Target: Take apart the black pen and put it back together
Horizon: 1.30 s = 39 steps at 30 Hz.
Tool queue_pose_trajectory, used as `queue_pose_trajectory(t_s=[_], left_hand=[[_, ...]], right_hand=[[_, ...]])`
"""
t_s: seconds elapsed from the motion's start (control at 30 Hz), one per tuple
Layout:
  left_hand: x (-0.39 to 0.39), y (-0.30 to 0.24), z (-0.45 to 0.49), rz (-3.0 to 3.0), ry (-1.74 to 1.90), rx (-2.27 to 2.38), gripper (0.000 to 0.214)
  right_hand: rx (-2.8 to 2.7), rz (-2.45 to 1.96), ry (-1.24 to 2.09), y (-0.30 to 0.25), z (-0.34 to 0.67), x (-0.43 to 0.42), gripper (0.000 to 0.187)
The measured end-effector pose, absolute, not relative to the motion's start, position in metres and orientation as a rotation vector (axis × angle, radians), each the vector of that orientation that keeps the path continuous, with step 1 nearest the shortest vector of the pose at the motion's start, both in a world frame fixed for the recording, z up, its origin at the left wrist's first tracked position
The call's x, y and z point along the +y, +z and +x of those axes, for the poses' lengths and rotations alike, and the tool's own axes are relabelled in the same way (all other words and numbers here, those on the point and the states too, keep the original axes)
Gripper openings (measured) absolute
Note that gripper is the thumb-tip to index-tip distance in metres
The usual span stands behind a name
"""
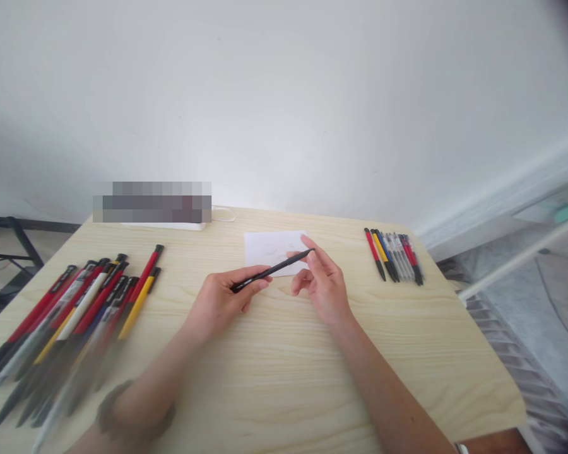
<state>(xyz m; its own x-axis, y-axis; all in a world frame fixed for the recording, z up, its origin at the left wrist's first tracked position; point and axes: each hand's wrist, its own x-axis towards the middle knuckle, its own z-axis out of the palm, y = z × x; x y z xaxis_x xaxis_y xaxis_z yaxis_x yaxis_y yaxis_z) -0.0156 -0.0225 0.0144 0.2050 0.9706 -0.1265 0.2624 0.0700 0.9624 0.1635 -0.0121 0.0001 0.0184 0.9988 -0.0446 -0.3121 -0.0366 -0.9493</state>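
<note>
My left hand (222, 299) grips the lower end of a black pen (272, 270), which slants up to the right over the wooden table (284, 366). My right hand (322, 280) pinches the pen's far tip between thumb and forefinger. Just behind both hands lies a small white sheet of paper (265, 247) with faint scribbles. A large pile of red, black, yellow and white pens (71, 315) lies at the left. A small neat row of several pens (395, 253) lies at the right.
A white power strip (170, 225) with a cable loop sits at the table's back edge against the white wall. A dark metal frame (9, 246) stands at far left. Floor and a white rail (515, 261) lie off the table's right edge.
</note>
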Motion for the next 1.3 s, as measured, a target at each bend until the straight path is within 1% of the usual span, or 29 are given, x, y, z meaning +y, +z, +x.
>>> queue_pose_trajectory(t_s=[0.17,0.27,0.37,0.4,0.57,0.77,0.83,0.93,1.0,1.1,1.23,1.3], left_hand=[[-0.023,0.010,-0.016,1.424,0.823,1.272,0.036],[-0.023,0.009,-0.017,1.416,0.806,1.264,0.037],[-0.023,0.011,-0.016,1.406,0.815,1.278,0.039],[-0.023,0.012,-0.015,1.407,0.820,1.284,0.038],[-0.026,0.015,-0.012,1.513,0.839,1.346,0.035],[-0.028,0.013,-0.008,1.626,0.890,1.400,0.032],[-0.029,0.012,-0.007,1.573,0.914,1.353,0.034],[-0.029,0.011,-0.006,1.411,0.969,1.206,0.047],[-0.028,0.010,-0.008,1.306,0.988,1.094,0.052],[-0.026,0.011,-0.013,1.216,0.977,0.944,0.045],[-0.025,0.011,-0.017,1.143,0.993,0.759,0.034],[-0.026,0.010,-0.018,1.107,0.983,0.679,0.034]], right_hand=[[-0.842,-1.015,1.297,-0.004,0.164,-0.010,0.020],[-0.817,-0.949,1.363,-0.005,0.164,-0.010,0.020],[-0.869,-0.860,1.464,-0.003,0.164,-0.011,0.030],[-0.875,-0.848,1.473,-0.003,0.163,-0.011,0.030],[-0.782,-0.958,1.378,-0.003,0.161,-0.012,0.020],[-0.700,-1.022,1.357,0.000,0.160,-0.013,0.025],[-0.703,-1.006,1.348,0.001,0.161,-0.013,0.023],[-0.676,-0.966,1.321,0.002,0.165,-0.009,0.023],[-0.602,-0.948,1.289,0.002,0.169,-0.006,0.023],[-0.487,-0.915,1.286,0.000,0.174,-0.002,0.024],[-0.420,-0.881,1.302,-0.002,0.177,-0.001,0.020],[-0.422,-0.869,1.319,-0.002,0.177,-0.002,0.019]])
